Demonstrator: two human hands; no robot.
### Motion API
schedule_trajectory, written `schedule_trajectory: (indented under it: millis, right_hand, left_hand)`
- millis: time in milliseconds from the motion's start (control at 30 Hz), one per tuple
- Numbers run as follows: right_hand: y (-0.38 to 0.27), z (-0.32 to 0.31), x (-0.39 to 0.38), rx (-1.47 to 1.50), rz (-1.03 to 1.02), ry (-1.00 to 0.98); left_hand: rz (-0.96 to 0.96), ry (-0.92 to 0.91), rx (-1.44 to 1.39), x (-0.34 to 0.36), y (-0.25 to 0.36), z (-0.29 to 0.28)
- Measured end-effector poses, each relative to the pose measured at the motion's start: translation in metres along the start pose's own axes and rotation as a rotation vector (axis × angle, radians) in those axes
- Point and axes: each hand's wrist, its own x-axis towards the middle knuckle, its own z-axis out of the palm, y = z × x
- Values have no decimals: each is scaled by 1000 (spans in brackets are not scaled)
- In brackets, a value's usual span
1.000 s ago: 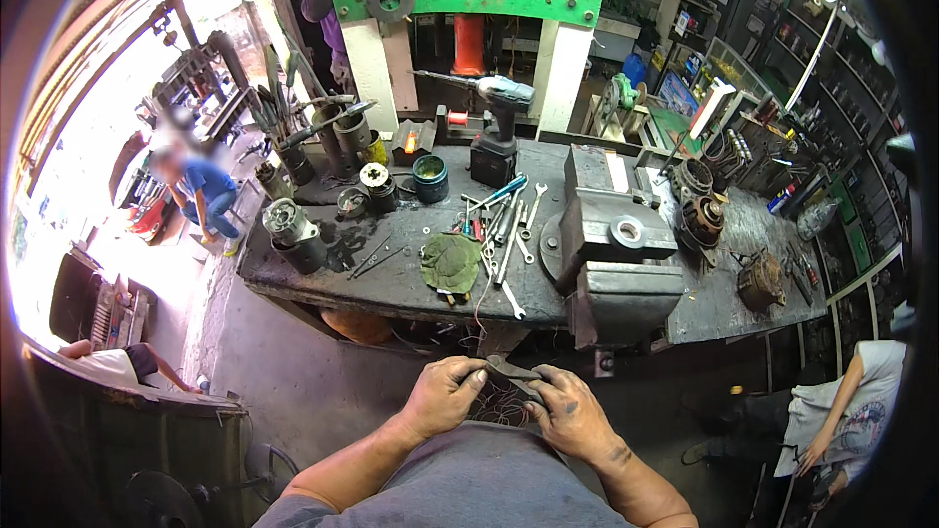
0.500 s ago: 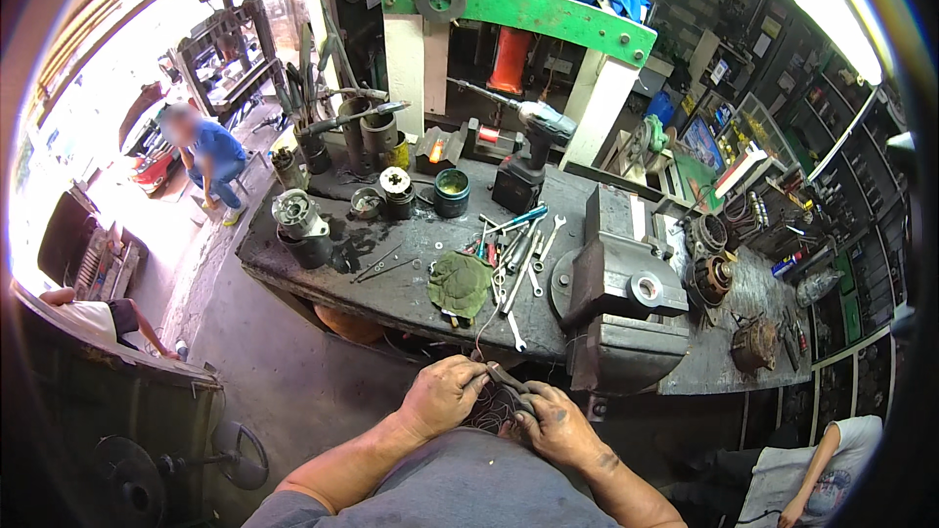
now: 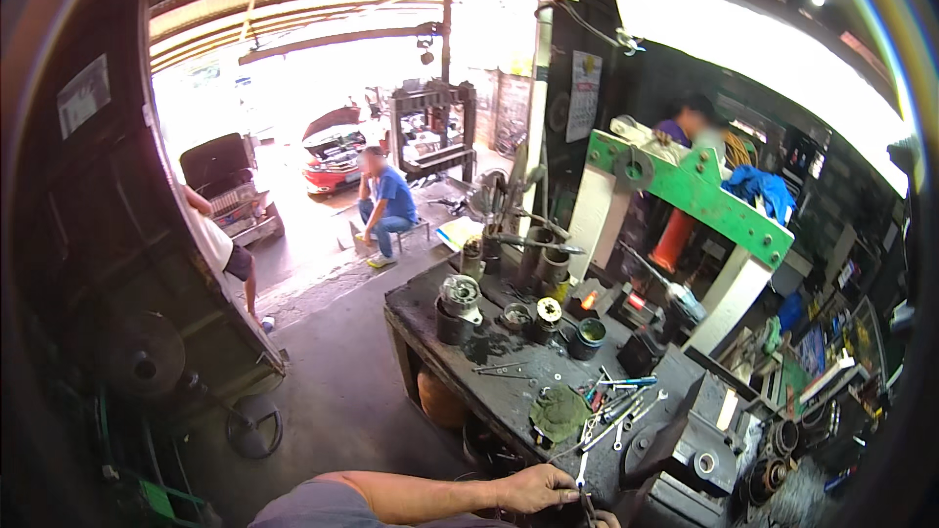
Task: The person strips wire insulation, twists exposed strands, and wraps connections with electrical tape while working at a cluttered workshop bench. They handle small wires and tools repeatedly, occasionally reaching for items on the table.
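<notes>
By the front edge of the bench (image 3: 455, 357), left hand (image 3: 536, 489) has fingers closed on a slim dark piece (image 3: 588, 506) near a wrench (image 3: 583, 472), right hand (image 3: 607, 520) mostly cropped, grip can't tell; handling looks midway, nothing visibly finished, piece not yet set down.

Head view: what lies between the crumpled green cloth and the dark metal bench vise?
Loose silver metal wrenches lie between the green cloth and the vise, as the head view shows.

The left grip (image 3: 536, 489) apparently pinches a dark piece (image 3: 587, 506) near the bench (image 3: 499, 393).
</notes>
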Motion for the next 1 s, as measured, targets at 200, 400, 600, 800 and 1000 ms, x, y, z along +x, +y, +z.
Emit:
schedule_trajectory:
  millis: [200,400,600,800,1000]
  right_hand:
    - [-4,-2,1,49,52,-103]
    - [-28,2,0,3,104,-41]
    - [-30,-12,-5,197,219,-63]
    - [-23,9,-16,288,575,270]
    - [1,-47,-30,-147,346,590]
  left_hand:
    - [273,301,537,-11,-14,8]
    - [300,376,642,-19,-6,18]
    - [132,282,626,-16,6,24]
    - [318,537,348,14,12,36]
    - [85,400,217,32,27,46]
